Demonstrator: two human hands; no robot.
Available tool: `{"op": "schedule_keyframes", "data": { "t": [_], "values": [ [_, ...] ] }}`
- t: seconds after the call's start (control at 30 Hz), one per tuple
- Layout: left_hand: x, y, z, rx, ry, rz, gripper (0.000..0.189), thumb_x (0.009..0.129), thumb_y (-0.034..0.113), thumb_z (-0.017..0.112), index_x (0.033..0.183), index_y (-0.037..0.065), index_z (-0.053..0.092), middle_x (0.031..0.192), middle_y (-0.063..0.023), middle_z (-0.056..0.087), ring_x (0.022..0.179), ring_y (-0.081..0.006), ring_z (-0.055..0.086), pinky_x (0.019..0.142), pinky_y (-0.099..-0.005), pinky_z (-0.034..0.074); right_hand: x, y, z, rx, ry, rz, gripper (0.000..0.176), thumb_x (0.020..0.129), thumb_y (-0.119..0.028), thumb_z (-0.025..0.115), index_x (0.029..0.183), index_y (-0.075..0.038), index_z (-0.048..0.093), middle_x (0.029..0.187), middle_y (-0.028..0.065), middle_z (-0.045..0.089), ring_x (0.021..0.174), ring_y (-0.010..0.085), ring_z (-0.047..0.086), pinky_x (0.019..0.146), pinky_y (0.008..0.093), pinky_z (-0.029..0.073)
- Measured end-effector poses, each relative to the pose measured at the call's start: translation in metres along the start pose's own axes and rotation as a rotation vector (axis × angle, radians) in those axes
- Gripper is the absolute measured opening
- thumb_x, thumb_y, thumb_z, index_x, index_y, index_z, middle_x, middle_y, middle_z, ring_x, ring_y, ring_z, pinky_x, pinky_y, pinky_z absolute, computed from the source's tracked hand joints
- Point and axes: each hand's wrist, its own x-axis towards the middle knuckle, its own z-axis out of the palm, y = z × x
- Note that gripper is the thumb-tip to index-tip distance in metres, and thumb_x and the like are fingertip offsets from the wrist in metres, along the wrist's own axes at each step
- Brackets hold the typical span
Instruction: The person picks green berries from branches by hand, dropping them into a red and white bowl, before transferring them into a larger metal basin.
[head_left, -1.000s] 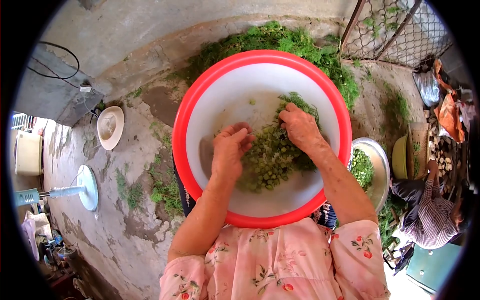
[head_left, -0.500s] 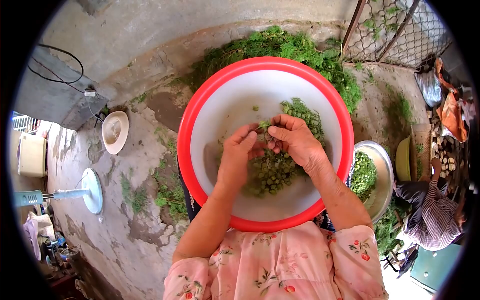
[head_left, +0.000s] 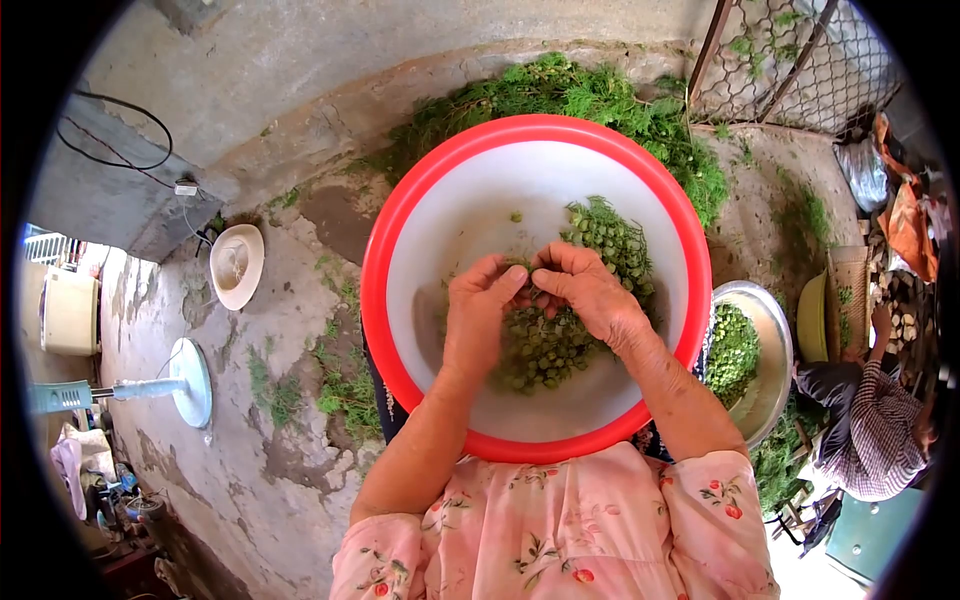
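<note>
A white basin with a red rim (head_left: 376,240) rests in front of my body. Inside it lie a heap of small round green pods (head_left: 550,350) and some feathery green sprigs (head_left: 610,235). My left hand (head_left: 480,310) and my right hand (head_left: 590,295) meet above the heap. Thumbs and fingers of both are pinched close together on a small green sprig (head_left: 529,280), which the fingertips mostly hide. One loose green piece (head_left: 516,216) lies apart on the basin's bottom.
Cut green branches (head_left: 560,90) are piled behind the basin along the wall. At right stand a metal bowl (head_left: 770,390) of green pieces and a crouching person (head_left: 870,430). To the left are a straw hat (head_left: 237,266) and a light-blue fan (head_left: 190,382).
My fingertips have come closer together, and the green piece that showed above them is now mostly covered. The view has shifted slightly.
</note>
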Motion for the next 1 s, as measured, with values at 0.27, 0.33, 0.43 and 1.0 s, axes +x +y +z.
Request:
{"op": "schedule_keyframes", "data": {
  "t": [0.27, 0.33, 0.43, 1.0],
  "values": [
    [0.002, 0.004, 0.001, -0.271, 0.074, -0.142, 0.016, 0.09, 0.015, 0.057, 0.099, 0.003, 0.059, 0.083, -0.0051, 0.061, 0.072, -0.0166, 0.059, 0.067, -0.03, 0.049, 0.003, 0.006, -0.007, 0.202, 0.018, -0.016, 0.014, 0.088, -0.012, 0.057, 0.099, -0.003, 0.054, 0.081, 0.0038, 0.059, 0.066, 0.0146, 0.057, 0.058, 0.0285, 0.048],
    [0.004, 0.003, -0.003, -0.333, 0.075, -0.145, 0.016, 0.09, 0.016, 0.056, 0.099, 0.003, 0.059, 0.084, -0.0057, 0.061, 0.072, -0.0167, 0.059, 0.066, -0.0296, 0.05, 0.001, 0.003, -0.005, 0.346, 0.003, -0.02, 0.014, 0.088, -0.013, 0.057, 0.099, -0.004, 0.054, 0.083, 0.0054, 0.06, 0.066, 0.0157, 0.057, 0.06, 0.0296, 0.048],
    [0.006, 0.001, -0.007, -0.305, 0.148, -0.16, 0.017, 0.09, 0.017, 0.057, 0.101, 0.004, 0.058, 0.085, -0.0058, 0.061, 0.071, -0.0165, 0.059, 0.065, -0.0295, 0.049, 0.002, 0.002, -0.008, 0.487, -0.026, -0.058, 0.015, 0.089, -0.014, 0.057, 0.1, -0.005, 0.054, 0.086, 0.0079, 0.062, 0.067, 0.0176, 0.058, 0.062, 0.0305, 0.048],
    [0.004, -0.002, -0.004, -0.194, -0.022, -0.29, 0.02, 0.09, 0.017, 0.057, 0.103, 0.002, 0.058, 0.079, -0.0036, 0.06, 0.062, -0.013, 0.055, 0.054, -0.0242, 0.044, 0.003, 0.008, -0.012, 0.694, -0.134, -0.061, 0.009, 0.09, -0.012, 0.055, 0.097, -0.008, 0.051, 0.069, 0.001, 0.046, 0.059, 0.0133, 0.044, 0.053, 0.0261, 0.034]
  ]
}}
